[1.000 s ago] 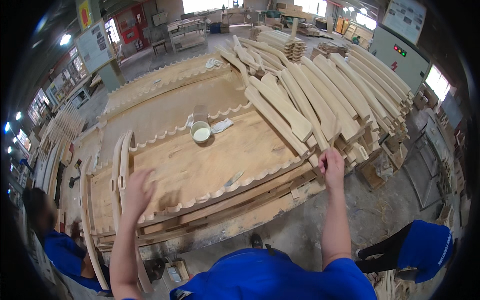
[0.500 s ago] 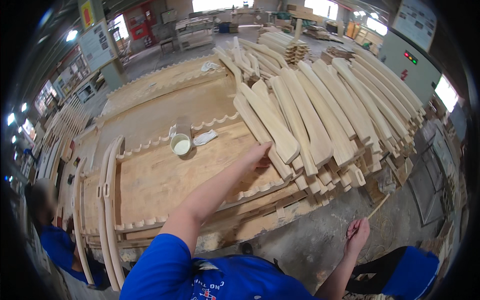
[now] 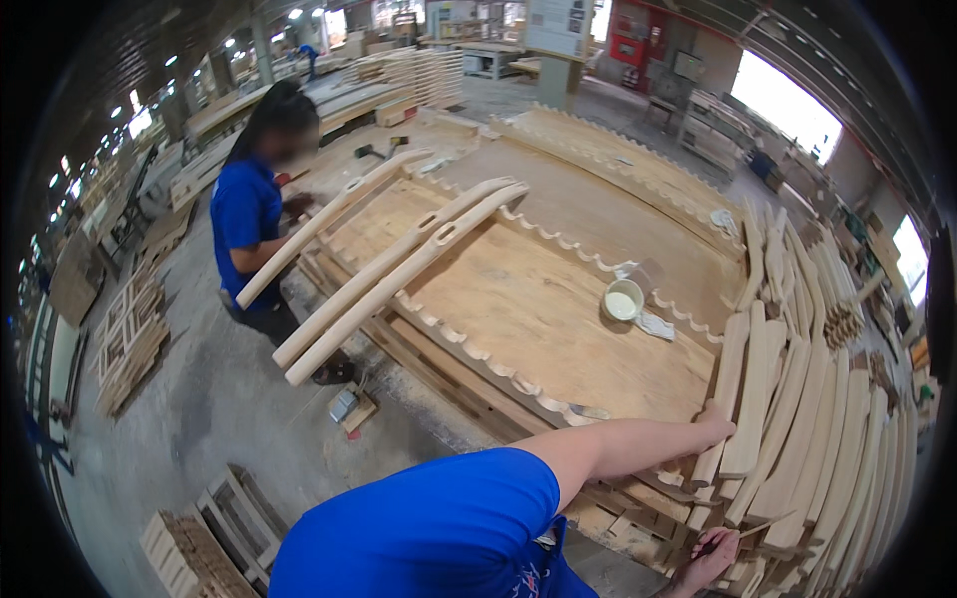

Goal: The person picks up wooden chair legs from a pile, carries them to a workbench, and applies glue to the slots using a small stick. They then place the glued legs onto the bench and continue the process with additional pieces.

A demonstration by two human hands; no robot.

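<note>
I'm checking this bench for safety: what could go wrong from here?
The left hand is at the left side of the closely piled wooden pieces; these might shift and pinch it.

The open cup of pale liquid stands on the bench and could spill if knocked.

The two slotted curved pieces jut past the bench's near edge, so someone walking by might bump them.

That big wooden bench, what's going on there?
The person's left hand is at the left edge of a pile of pale wooden pieces; whether it grips one is hard to tell. The right hand holds a thin stick. Three curved wooden pieces lie across the left part of the bench, and a co-worker in blue stands near them. A cup of pale liquid stands on the bench beside a white cloth.
</note>
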